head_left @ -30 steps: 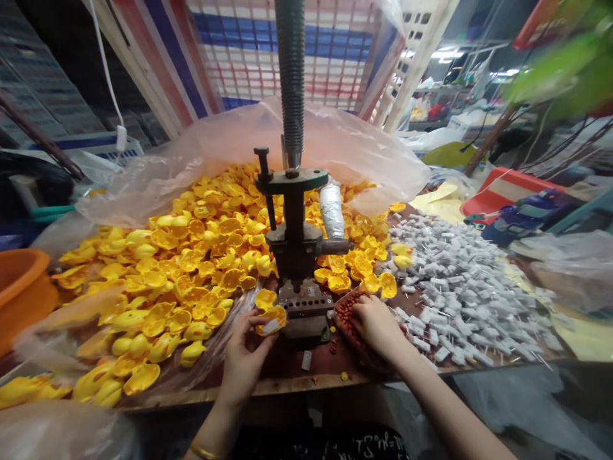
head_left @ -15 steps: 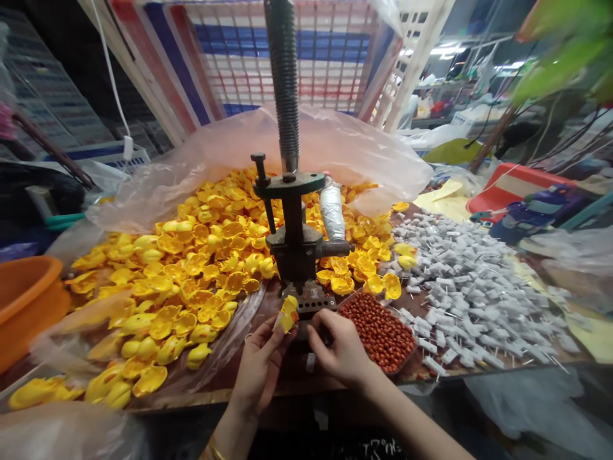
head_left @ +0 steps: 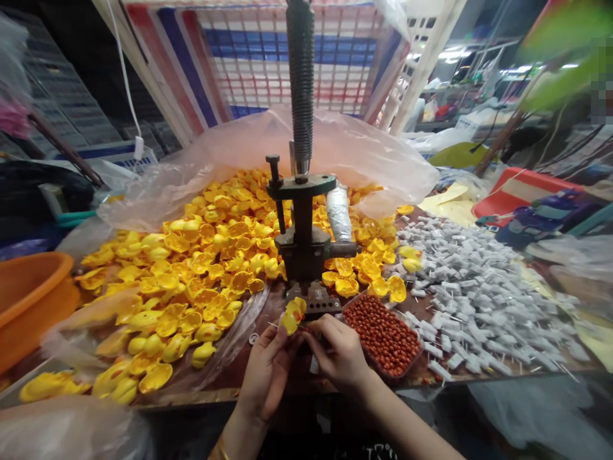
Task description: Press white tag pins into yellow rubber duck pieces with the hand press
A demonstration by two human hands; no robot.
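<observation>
Duck (head_left: 294,315), head view: gripped btwn thumb & fingers of L hand (head_left: 268,367), just in front of press (head_left: 302,249). Thin pale pin (head_left: 272,324) is seen poking out on its L side. R hand (head_left: 338,351) is held close by, fingers curled twd duck's lower edge — can't tell if fingertips are closed on sth. small or just meeting.

Tub (head_left: 400,377) of red beads (head_left: 383,332) is set just R of R hand; white parts (head_left: 472,303) are heaped beyond it; yellow shells (head_left: 177,275) are piled L of & behind press.

Risks, as judged: duck is held by a small area, so it could be twisted loose if pushed hard from R. Any bead-size bit could be dropped btwn fingers, view being poor there. Pin could be bent, or skin pricked, if L grip is tightened carelessly. Tub could be knocked & beads spilt if R hand is swung back fast — it's that near. Fingers could be caught if press were lowered w/ hands under it.
</observation>
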